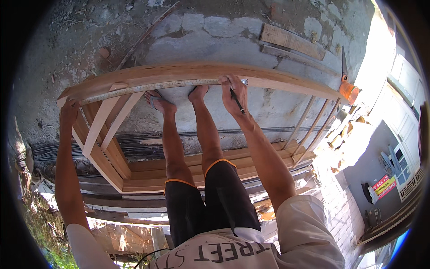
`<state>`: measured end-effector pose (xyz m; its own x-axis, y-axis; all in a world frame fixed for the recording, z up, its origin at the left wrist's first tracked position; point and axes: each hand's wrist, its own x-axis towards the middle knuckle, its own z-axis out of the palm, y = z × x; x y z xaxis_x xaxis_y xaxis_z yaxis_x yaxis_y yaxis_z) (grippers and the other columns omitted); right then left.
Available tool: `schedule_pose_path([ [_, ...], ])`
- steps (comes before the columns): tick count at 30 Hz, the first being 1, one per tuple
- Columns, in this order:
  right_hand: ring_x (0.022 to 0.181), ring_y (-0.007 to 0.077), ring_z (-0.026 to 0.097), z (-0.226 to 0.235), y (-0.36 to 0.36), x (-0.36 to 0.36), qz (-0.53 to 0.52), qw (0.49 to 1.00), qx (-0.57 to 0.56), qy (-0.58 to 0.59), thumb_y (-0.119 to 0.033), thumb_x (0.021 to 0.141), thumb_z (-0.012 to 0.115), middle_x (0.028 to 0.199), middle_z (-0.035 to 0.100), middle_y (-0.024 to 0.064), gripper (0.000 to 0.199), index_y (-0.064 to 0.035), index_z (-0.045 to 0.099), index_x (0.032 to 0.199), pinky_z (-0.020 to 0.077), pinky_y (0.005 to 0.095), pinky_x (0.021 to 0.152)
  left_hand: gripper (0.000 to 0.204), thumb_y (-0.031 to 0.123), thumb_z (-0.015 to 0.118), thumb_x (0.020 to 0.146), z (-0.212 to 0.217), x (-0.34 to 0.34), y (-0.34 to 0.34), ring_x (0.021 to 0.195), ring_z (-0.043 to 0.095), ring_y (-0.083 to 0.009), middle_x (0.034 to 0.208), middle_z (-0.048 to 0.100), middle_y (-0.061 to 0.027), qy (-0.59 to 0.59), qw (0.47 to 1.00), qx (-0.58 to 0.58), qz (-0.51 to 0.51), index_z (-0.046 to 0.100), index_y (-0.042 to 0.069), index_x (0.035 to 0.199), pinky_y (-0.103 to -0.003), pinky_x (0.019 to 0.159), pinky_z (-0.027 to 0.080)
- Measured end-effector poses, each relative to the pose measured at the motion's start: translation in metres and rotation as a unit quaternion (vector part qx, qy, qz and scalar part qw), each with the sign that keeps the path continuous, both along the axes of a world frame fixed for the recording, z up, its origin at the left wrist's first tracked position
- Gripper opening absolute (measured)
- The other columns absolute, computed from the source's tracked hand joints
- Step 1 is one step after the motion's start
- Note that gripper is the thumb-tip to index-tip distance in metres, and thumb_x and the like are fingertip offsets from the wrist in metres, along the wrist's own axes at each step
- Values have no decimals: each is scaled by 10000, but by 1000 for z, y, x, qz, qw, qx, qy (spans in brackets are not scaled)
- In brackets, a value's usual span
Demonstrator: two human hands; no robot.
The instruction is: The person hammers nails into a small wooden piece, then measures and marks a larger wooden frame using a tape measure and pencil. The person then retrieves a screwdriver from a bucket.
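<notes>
A long pale measuring tape [148,86] lies stretched along the near face of a wooden beam [179,69], the top rail of a wooden frame. My left hand [68,112] is closed at the beam's left end and grips the tape there; its fingertips are partly hidden. Farther right, my right hand [235,95] presses the tape's other end against the wood with its fingers. A slim black pencil [237,99] is tucked in that same hand, slanting back toward the wrist. Slanted wooden braces [102,119] stand inside the frame's left part.
My feet [163,104] stand inside the frame, between the beam and the lower rail [192,172]. A handsaw with an orange handle [350,92] is at the beam's right end. Loose boards [293,41] lie on the concrete beyond. Thin crossbars [316,130] span the right side.
</notes>
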<state>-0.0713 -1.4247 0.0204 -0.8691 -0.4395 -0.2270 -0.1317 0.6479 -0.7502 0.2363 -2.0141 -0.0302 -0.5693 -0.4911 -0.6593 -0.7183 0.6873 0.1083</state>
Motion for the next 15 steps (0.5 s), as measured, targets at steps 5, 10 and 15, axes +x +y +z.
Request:
schedule_pose_path([
  [5, 857, 399, 717, -23, -25, 14, -43, 998, -46, 0, -114, 1003, 572, 915, 728, 217, 197, 33, 701, 1029, 556, 430, 761, 293, 336, 663, 978, -22, 8, -14, 988, 686, -437, 1053, 716, -219, 43, 996, 0, -73, 742, 58, 1025, -494, 864, 541],
  [10, 840, 397, 721, -37, -36, 18, -91, 990, -63, -82, -62, 951, 612, 845, 711, 217, 132, 19, 704, 1001, 552, 425, 741, 199, 240, 665, 957, -25, 36, -44, 960, 689, -428, 1035, 719, -188, 84, 975, -5, -206, 725, 63, 1027, -499, 849, 548],
  [15, 930, 173, 745, -44, -5, -10, -178, 925, -181, -282, -93, 992, 626, 969, 762, 106, 78, -44, 668, 1035, 569, 314, 791, 341, 379, 632, 961, -4, -16, -1, 1128, 657, -453, 1210, 697, -210, -26, 998, 45, -45, 741, 86, 1098, -504, 964, 513],
])
